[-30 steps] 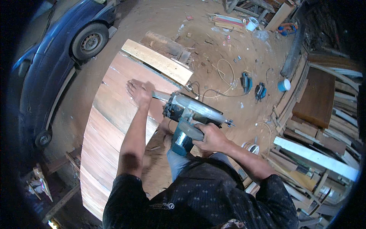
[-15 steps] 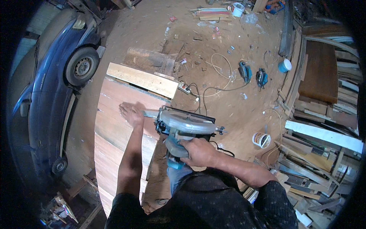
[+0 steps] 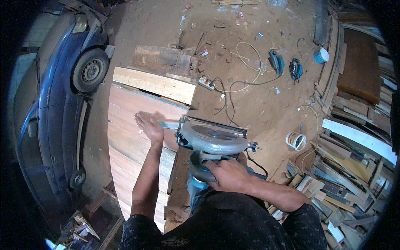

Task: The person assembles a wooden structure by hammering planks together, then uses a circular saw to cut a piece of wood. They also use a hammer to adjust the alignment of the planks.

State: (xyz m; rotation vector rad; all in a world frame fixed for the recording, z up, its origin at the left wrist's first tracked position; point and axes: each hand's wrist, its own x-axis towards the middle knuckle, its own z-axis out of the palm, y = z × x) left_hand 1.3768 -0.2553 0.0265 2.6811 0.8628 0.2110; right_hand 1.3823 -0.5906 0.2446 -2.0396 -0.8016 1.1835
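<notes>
While a blue car (image 3: 52, 100) takes up the left side, a row of reddish boards (image 3: 129, 102) runs along the person's left, with a pale plank (image 3: 154, 85) across its far end. The circular saw (image 3: 214, 137) is at the boards' right edge, most of its body out past them above the ground; its blade is hidden. From its left end a narrow strip (image 3: 170, 124) reaches toward the left hand (image 3: 151, 128), though I cannot tell whether the two touch. A black cord (image 3: 259, 165) curves behind.

With so little of the saw near the boards, it could tip or twist if the right hand (image 3: 229, 175) slackened — and the left hand, just beyond the saw's left end, would be badly placed for a lurch that way. The cord might also snag and jerk the tool.

The right grip is closed round the saw's handle, elbow bent outward. The left arm stretches forward, palm down over the boards, fingers extended — grip unclosed, with nothing visibly held.
</notes>
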